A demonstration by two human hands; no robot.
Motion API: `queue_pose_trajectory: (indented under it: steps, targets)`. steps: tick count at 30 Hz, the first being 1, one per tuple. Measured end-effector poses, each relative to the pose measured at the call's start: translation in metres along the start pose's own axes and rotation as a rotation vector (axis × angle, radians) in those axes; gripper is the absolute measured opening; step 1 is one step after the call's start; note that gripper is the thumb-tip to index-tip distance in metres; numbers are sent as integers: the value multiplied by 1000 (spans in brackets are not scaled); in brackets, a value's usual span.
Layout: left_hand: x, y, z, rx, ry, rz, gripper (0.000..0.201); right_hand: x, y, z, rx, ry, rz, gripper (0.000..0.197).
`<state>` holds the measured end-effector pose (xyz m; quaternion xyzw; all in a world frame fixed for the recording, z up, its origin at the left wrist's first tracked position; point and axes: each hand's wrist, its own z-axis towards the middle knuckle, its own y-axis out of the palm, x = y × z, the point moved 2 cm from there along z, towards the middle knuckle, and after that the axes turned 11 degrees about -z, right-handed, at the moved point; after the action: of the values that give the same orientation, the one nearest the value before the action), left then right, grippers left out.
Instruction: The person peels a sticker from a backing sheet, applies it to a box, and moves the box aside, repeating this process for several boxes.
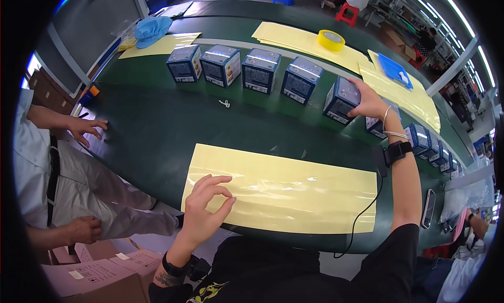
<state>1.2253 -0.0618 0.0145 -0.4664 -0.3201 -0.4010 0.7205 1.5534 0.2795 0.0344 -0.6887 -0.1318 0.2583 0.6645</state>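
My right hand (370,102) reaches across the table and grips a small blue box (340,97) by its sides, thumb at the near side and fingers over the far top edge. The box stands in a curved row of similar blue boxes on the green table. One box (375,125) is partly hidden behind my right wrist. My left hand (206,207) is over the left part of a glossy yellow sheet (294,193), its thumb and fingers curved and apart, holding nothing. A small white looped piece (224,103) lies beyond the sheet.
Across the table (152,117) lie more yellow sheets (289,38), a yellow tape roll (331,40), a blue tray (394,71) and a blue cap (153,30). A phone (429,208) rests at the right edge. A person's hand (86,130) touches the table at left.
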Motion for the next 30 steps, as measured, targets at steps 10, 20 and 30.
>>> queue_pose_trajectory:
  steps: [10, 20, 30]
  targets:
    - [62, 40, 34, -181, 380, 41, 22, -149, -10, -134, 309, -360, 300, 74]
    - [77, 64, 44, -190, 357, 3, 25, -176, -9, -170, 276, -366, 235, 75]
    - [80, 78, 35, 112, 301, -295, 26, -172, -11, -183, 170, -379, 403, 75]
